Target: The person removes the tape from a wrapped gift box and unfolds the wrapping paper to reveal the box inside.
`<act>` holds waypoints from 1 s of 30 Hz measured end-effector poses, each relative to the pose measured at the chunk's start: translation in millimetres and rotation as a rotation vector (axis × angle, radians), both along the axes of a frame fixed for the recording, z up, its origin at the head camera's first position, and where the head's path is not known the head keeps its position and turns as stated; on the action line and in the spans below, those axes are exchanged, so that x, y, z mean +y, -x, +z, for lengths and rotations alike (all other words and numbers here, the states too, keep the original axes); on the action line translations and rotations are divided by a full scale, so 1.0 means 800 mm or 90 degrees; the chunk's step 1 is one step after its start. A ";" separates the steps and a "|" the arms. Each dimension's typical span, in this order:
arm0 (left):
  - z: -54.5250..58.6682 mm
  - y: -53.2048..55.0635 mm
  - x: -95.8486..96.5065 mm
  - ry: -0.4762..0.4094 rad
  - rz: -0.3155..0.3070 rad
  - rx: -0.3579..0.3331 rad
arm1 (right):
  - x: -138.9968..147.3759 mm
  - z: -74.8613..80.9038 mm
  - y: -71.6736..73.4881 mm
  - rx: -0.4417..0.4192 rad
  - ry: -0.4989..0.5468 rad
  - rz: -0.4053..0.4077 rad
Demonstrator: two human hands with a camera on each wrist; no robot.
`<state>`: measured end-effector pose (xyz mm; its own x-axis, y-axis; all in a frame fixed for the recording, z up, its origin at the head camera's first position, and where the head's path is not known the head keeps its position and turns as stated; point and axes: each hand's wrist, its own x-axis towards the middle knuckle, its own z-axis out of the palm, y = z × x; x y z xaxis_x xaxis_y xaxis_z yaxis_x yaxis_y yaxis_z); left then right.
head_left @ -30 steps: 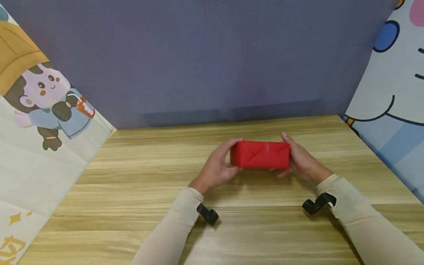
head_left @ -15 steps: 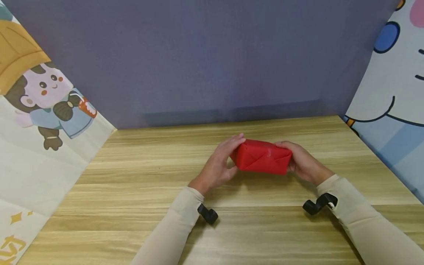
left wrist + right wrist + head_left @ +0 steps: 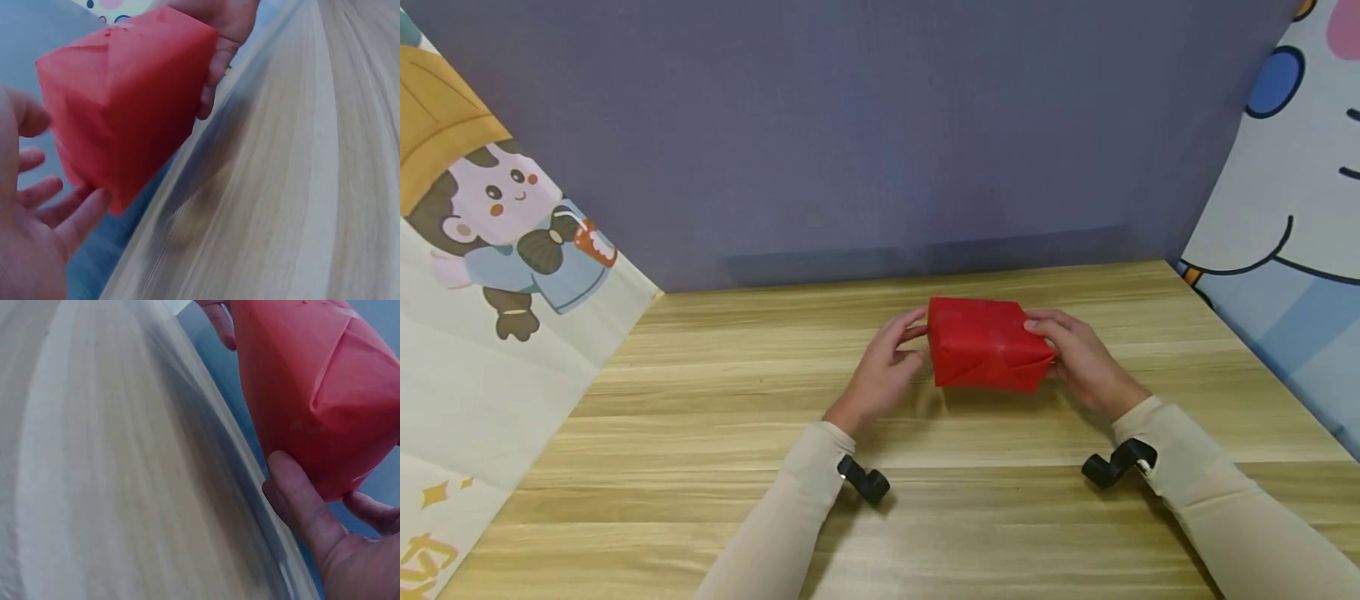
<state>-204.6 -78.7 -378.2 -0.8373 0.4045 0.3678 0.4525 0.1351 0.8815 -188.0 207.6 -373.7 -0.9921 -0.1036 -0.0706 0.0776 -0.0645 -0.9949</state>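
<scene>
A box wrapped in red paper [image 3: 977,337], with folded flaps on its near side, is held tilted above the table. My right hand [image 3: 1086,362] grips its right end, the thumb on top and fingers underneath; the right wrist view shows these fingers [image 3: 300,500] round the red box [image 3: 312,394]. At the box's left end is my left hand [image 3: 880,371], its fingers loosely spread and its thumb apart from the paper. In the left wrist view the left hand's fingers [image 3: 84,219] lie close by a lower corner of the box [image 3: 137,106]; whether one touches cannot be told.
The wood-grain table [image 3: 700,433] spreads beneath both hands. A grey-blue panel [image 3: 880,142] stands along its back edge. Cartoon-printed sheets flank it, on the left [image 3: 497,392] and on the right [image 3: 1247,200]. Each sleeve cuff carries a black bracket.
The box has been tipped so that more of its top shows. My left hand has let go of the left end and drawn slightly leftward; the right thumb has moved onto the top.
</scene>
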 end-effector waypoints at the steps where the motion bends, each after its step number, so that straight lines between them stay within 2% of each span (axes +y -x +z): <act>1: 0.001 0.000 0.000 -0.007 0.009 -0.016 | -0.001 0.000 0.000 0.002 -0.011 -0.003; 4: 0.002 -0.001 -0.001 -0.001 0.033 -0.046 | -0.004 -0.002 0.000 0.011 -0.038 -0.004; 8: 0.001 -0.001 -0.002 0.013 0.029 -0.066 | -0.006 -0.002 -0.002 0.018 -0.048 -0.004; 14: -0.001 0.000 -0.001 0.019 0.016 -0.068 | -0.007 -0.004 -0.001 0.030 -0.068 0.005; 23: -0.006 -0.001 0.000 0.028 0.024 -0.070 | -0.008 -0.008 0.000 0.033 -0.071 0.010; 30: -0.006 -0.003 -0.001 0.057 0.041 -0.075 | -0.010 -0.012 0.000 0.040 -0.092 0.023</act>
